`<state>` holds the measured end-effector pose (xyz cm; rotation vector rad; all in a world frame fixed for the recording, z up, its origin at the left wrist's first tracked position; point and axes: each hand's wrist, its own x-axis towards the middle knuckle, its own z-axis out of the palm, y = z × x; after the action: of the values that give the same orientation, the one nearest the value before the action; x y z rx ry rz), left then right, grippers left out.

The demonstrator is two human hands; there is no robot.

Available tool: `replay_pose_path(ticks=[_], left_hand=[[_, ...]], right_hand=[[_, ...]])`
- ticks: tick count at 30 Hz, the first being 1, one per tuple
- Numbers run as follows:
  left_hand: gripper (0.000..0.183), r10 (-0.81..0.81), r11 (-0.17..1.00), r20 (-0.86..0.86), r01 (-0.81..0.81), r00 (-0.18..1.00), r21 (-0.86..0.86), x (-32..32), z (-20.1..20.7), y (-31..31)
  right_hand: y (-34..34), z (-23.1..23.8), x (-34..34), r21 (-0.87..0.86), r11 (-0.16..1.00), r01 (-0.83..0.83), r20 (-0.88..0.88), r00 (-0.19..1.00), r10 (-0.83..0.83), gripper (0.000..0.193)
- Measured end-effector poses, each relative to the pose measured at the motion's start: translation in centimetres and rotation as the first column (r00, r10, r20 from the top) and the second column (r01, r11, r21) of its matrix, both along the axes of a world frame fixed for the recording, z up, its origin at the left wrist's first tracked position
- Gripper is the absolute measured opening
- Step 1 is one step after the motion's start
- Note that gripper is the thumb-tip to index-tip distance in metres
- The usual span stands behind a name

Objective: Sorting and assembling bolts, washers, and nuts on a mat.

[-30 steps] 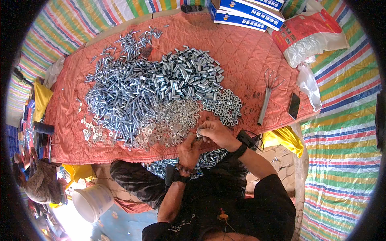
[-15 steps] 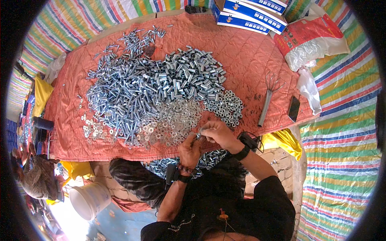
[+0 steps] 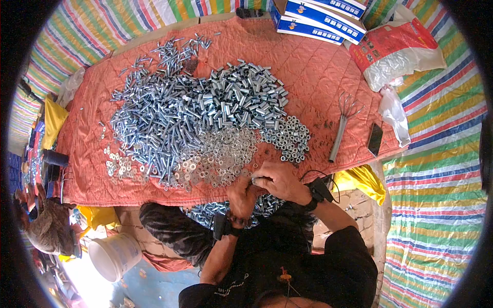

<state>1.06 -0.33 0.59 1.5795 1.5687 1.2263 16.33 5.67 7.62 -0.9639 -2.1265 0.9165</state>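
Observation:
My left hand [image 3: 241,195] and my right hand [image 3: 282,180] meet at the near edge of the red quilted cloth. Both are closed, fingertips together around a small silvery metal part [image 3: 254,179]; its exact kind is mostly covered by the fingers. Just beyond them lies a spread of flat washers [image 3: 226,149]. Nuts [image 3: 294,138] are heaped to the right of these, metal sleeves [image 3: 244,95] farther back, and a big pile of bolts [image 3: 154,113] to the left. Below my hands, a container of metal fasteners [image 3: 203,213] rests at my lap, partly hidden by my arms.
On the cloth's right side are a wire claw tool with a handle [image 3: 339,136] and a dark phone [image 3: 375,139]. Blue and white boxes [image 3: 313,28] and a red and white sack [image 3: 395,51] stand at the back right. A white bucket [image 3: 113,256] is at the lower left.
My right hand has moved down and closer to my left hand, away from the washers. The fingertips of both hands now press together around the small metal part.

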Motion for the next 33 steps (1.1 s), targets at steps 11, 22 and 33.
replay_pose_path(ticks=[11,22,33], left_hand=[[0.008,0.059,0.99,0.285,-0.02,0.957,-0.136,-0.2,-1.0,-1.2],[0.009,0.107,0.973,0.341,-0.028,0.934,-0.231,-0.1,0.4,-0.9],[0.011,0.069,0.998,0.262,-0.069,0.963,-0.011,-0.1,-1.0,-0.5]], right_hand=[[7.6,-4.1,0.8,0.283,0.902,0.326,0.289,0.868,-0.404,0.011],[10.4,-4.4,-0.3,0.413,0.895,0.167,0.466,0.806,-0.365,0.022],[0.8,-0.8,-0.4,-0.048,0.998,0.042,0.015,0.999,-0.041,0.012]])
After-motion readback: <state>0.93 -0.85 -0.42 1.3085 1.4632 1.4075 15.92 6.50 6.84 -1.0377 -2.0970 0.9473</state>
